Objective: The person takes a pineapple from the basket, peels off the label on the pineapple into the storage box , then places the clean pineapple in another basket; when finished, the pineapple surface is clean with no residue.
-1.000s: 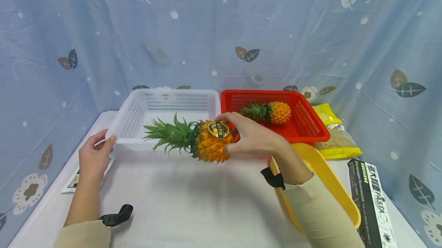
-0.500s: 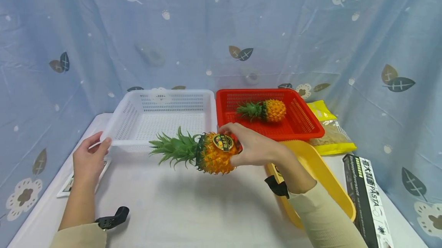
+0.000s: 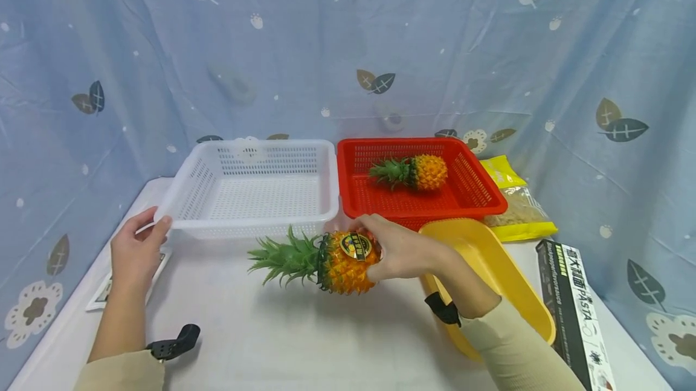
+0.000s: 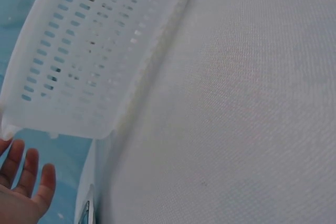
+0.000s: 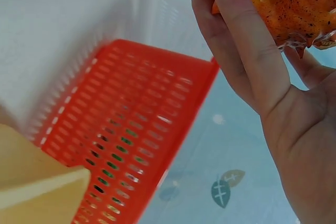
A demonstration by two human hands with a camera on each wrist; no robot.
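Note:
My right hand [image 3: 399, 251] grips a pineapple [image 3: 345, 264] by its orange fruit end, fingers behind and thumb in front. The fruit lies sideways over the white tabletop, green crown pointing left, a dark round label facing up. In the right wrist view, fingers curl along the spiny skin [image 5: 294, 6]. At the near left corner of a white perforated basket [image 3: 255, 225], my left hand [image 3: 136, 252] pinches the rim between thumb and index finger. The left wrist view shows its other fingers [image 4: 29, 169] spread loosely below that corner.
A red basket [image 3: 380, 200] holding a smaller pineapple [image 3: 426, 172] stands right of the white one. Before it lies a yellow tray [image 3: 508, 270], partly behind my right forearm. A yellow bag [image 3: 516, 203] and a black-and-white pasta box [image 3: 576, 312] lie far right.
The pineapple in my right hand has moved toward me, from overlapping the white basket's front edge to over the table before it. My left hand stays at the basket corner; the view shifts slightly.

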